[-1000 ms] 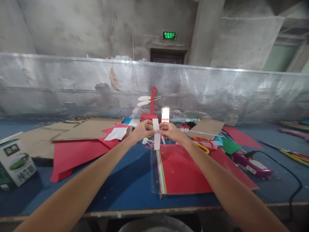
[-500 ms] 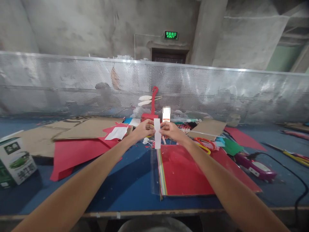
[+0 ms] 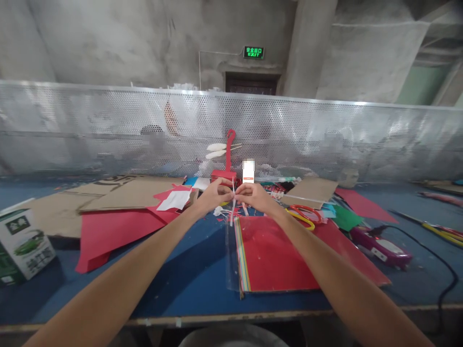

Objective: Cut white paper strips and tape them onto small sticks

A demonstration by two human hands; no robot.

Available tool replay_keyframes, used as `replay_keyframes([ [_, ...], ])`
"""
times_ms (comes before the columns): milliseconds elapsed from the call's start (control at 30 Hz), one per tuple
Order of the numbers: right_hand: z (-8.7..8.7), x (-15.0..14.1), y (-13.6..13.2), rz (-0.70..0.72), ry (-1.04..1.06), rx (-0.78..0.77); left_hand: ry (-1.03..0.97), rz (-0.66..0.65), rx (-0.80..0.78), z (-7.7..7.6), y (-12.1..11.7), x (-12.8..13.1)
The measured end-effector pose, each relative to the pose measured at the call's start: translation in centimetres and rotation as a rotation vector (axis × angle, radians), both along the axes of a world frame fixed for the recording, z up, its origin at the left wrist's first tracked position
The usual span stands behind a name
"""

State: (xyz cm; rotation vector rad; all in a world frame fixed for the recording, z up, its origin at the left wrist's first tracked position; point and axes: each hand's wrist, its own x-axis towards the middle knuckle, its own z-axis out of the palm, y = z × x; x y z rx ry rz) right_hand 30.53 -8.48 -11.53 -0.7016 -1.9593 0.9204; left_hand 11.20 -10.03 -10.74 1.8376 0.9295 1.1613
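Observation:
A narrow strip of white paper stands nearly edge-on between my hands, above the blue table. My left hand pinches it from the left side, thumb and fingertips together. From the right, my right hand pinches the same strip at about its middle. Just behind the hands is a red box with a tall red hooked piece rising from it. A pack of coloured paper, red sheet on top, lies in a clear sleeve below my right forearm.
Cardboard sheets and red paper cover the left, near a milk carton. Orange and yellow scissors, a purple device with a black cable and green paper lie right. A lit phone stands before the perforated metal panel.
The white strip has turned from showing its broad face to nearly edge-on. Both hands stay pinched on it in almost the same place.

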Motion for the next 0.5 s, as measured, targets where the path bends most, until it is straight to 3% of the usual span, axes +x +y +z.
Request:
replay_keyframes([
  [500, -0.37, 0.14, 0.58, 0.005, 0.008, -0.012, 0.008, 0.002, -0.002, -0.12, 0.29, -0.07],
])
